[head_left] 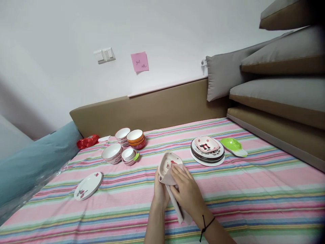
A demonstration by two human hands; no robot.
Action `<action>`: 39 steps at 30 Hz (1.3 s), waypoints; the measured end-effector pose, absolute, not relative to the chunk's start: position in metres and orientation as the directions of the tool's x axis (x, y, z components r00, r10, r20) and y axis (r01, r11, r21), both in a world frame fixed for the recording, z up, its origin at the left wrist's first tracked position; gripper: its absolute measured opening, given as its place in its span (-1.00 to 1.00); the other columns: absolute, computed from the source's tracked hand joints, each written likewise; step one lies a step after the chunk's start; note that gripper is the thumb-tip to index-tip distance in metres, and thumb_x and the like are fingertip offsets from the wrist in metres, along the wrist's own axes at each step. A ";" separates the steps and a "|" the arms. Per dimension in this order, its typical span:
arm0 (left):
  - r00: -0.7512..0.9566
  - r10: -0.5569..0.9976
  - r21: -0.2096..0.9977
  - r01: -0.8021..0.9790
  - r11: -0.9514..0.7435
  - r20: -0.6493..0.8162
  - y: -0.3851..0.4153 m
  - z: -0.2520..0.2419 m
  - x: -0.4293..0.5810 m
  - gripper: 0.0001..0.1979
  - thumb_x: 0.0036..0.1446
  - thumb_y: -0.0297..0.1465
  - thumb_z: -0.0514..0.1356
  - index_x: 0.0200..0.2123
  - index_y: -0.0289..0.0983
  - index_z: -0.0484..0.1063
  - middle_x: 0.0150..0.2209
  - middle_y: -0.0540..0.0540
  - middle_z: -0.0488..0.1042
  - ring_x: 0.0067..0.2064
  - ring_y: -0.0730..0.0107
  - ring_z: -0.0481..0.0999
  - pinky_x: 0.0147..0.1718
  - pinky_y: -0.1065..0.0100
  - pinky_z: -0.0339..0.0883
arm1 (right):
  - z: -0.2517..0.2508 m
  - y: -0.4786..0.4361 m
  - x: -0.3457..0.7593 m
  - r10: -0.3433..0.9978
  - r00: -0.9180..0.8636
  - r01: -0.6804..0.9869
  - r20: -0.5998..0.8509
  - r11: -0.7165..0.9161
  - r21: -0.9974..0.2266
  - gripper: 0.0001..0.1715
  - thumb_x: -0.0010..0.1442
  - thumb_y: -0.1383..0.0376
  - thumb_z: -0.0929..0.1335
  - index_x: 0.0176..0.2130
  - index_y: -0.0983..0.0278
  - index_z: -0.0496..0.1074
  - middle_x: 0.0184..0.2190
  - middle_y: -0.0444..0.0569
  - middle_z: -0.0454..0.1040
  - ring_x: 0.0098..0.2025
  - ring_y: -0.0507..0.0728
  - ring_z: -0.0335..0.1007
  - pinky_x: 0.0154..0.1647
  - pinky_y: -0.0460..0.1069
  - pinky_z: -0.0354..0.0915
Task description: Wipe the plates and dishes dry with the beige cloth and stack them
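Observation:
My left hand [159, 194] grips a small white dish with a red pattern [168, 162], held tilted above the striped bedsheet. My right hand [186, 189], with a black band on the wrist, presses a pale cloth [175, 203] against the dish; the cloth hangs down between both hands. The fingers of both hands are curled round dish and cloth.
A stack of plates [207, 154] topped by a pink patterned dish lies to the right, with a green dish [233, 146] beside it. To the left stand several bowls [111, 153], orange bowls [135, 139], small saucers [128, 156] and flat plates [88, 185]. Cushions are stacked at the right.

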State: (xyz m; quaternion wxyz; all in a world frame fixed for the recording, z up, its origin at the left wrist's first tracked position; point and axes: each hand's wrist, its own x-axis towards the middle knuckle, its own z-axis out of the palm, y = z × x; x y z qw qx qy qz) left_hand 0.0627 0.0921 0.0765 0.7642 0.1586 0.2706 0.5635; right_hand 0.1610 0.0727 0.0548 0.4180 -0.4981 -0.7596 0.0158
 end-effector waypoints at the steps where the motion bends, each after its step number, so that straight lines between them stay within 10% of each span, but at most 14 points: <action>1: 0.245 0.945 0.556 -0.766 0.324 -0.214 0.092 0.076 0.063 -0.50 0.35 -0.23 -0.11 -0.12 -0.40 0.54 -0.10 -0.21 0.55 0.12 0.22 0.39 0.26 0.27 0.00 | 0.054 0.073 0.160 0.777 -0.144 0.758 0.613 0.484 -0.436 -0.35 0.10 0.45 0.23 0.19 0.49 0.25 0.22 0.20 0.24 0.28 0.28 0.10 0.30 0.31 0.03; 5: 0.260 0.938 0.568 -0.747 0.345 -0.228 0.093 0.070 0.066 -0.53 0.35 -0.23 -0.11 -0.11 -0.36 0.53 -0.08 -0.17 0.54 0.16 0.26 0.36 0.26 0.30 -0.01 | 0.054 0.077 0.161 0.777 -0.217 0.717 0.591 0.538 -0.444 -0.15 -0.02 0.53 0.19 0.28 0.42 0.11 0.29 0.09 0.10 0.35 0.22 -0.09 0.33 0.31 -0.08; 13: 0.255 0.941 0.579 -0.741 0.339 -0.224 0.098 0.066 0.066 -0.59 0.19 -0.15 0.13 -0.21 -0.40 0.55 -0.14 -0.25 0.56 0.09 0.06 0.42 0.20 0.18 0.13 | 0.047 0.074 0.166 0.796 -0.097 0.692 0.598 0.486 -0.534 -0.59 0.11 0.48 0.23 -0.10 0.31 0.52 -0.12 0.10 0.56 -0.01 0.23 0.45 0.22 0.26 0.18; 20: 0.266 0.942 0.583 -0.740 0.335 -0.203 0.099 0.060 0.074 -0.59 0.24 -0.22 0.06 -0.06 -0.40 0.49 -0.03 -0.22 0.51 0.13 0.18 0.38 0.22 0.29 0.09 | 0.036 0.084 0.157 0.776 -0.110 0.724 0.621 0.491 -0.485 -0.30 0.13 0.49 0.14 0.26 0.47 0.14 0.25 0.22 0.16 0.32 0.27 0.00 0.26 0.34 0.07; 29: 0.135 0.960 0.568 -0.783 0.255 -0.245 0.098 0.072 0.072 -0.66 0.14 -0.22 0.14 -0.26 -0.40 0.53 -0.25 -0.20 0.57 0.02 0.10 0.46 0.13 0.23 0.23 | 0.050 0.075 0.169 0.750 -0.145 0.698 0.646 0.540 -0.470 -0.46 0.08 0.53 0.20 0.00 0.30 0.48 -0.06 0.09 0.54 0.01 0.20 0.45 0.20 0.22 0.21; 32: 0.198 0.956 0.581 -0.760 0.290 -0.218 0.097 0.072 0.070 -0.63 0.12 -0.22 0.14 -0.19 -0.41 0.53 -0.14 -0.22 0.56 0.08 0.09 0.42 0.15 0.24 0.20 | 0.046 0.076 0.164 0.766 -0.150 0.766 0.625 0.490 -0.417 -0.46 0.10 0.50 0.20 0.07 0.39 0.42 0.03 0.19 0.46 0.12 0.29 0.35 0.30 0.37 -0.07; 36: 0.229 0.947 0.583 -0.747 0.319 -0.225 0.096 0.069 0.072 -0.66 0.15 -0.25 0.12 -0.15 -0.36 0.53 -0.07 -0.17 0.53 0.10 0.15 0.40 0.16 0.28 0.17 | 0.043 0.082 0.160 0.765 -0.194 0.710 0.614 0.542 -0.451 -0.32 0.13 0.50 0.14 0.24 0.52 0.16 0.25 0.26 0.16 0.31 0.27 0.02 0.26 0.31 0.08; 39: 0.195 0.954 0.583 -0.758 0.294 -0.228 0.098 0.069 0.075 -0.69 0.13 -0.23 0.16 -0.21 -0.33 0.53 -0.14 -0.15 0.55 0.02 0.15 0.46 0.11 0.28 0.22 | 0.047 0.084 0.164 0.757 -0.247 0.586 0.605 0.614 -0.529 -0.26 0.07 0.55 0.12 0.24 0.37 0.20 0.23 0.11 0.24 0.27 0.16 0.13 0.23 0.16 0.19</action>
